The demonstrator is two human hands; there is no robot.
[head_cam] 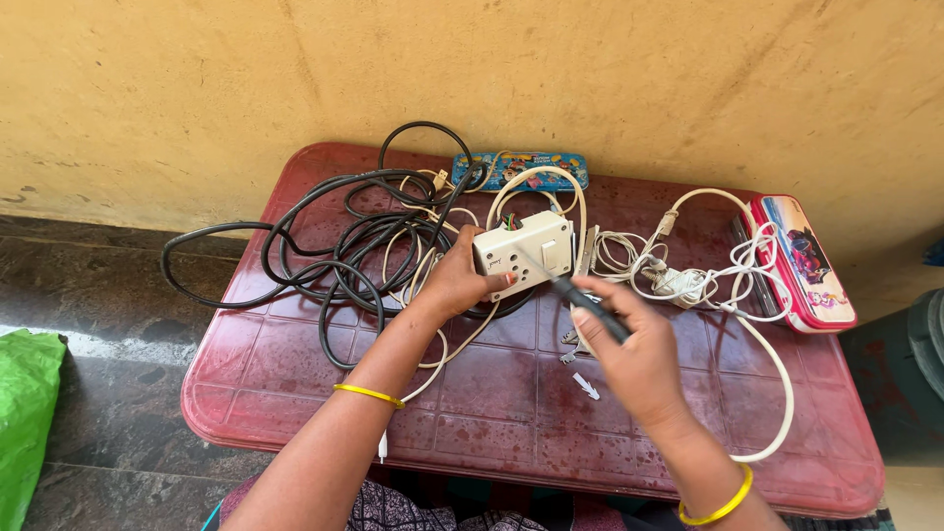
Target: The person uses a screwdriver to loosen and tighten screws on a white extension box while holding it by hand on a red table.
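On the dark red plastic table (511,413), just in front of a rough yellow wall (472,69), the left hand (454,283) is curled around the near edge of a white switch-and-socket box (524,253), thumb pressed on its front face, holding it tilted up off the tabletop. The right hand (634,359) is clenched around the dark handle of a screwdriver (580,300), whose thin shaft reaches up and left so that its tip meets the face of the box. Each wrist carries a yellow bangle. A cream cable (536,177) loops out of the top of the box, and a tangle of black cable (324,241) lies to the left, one loop hanging past the table's edge. To the right sits a bundle of white cord (688,280), touching a red and white pencil case (801,261). A blue pencil case (521,169) lies at the far edge against the wall. Small white bits (586,385) rest on the table between the hands. Dark stone floor (108,374) shows at the left, with a green bag (25,413) at its edge.
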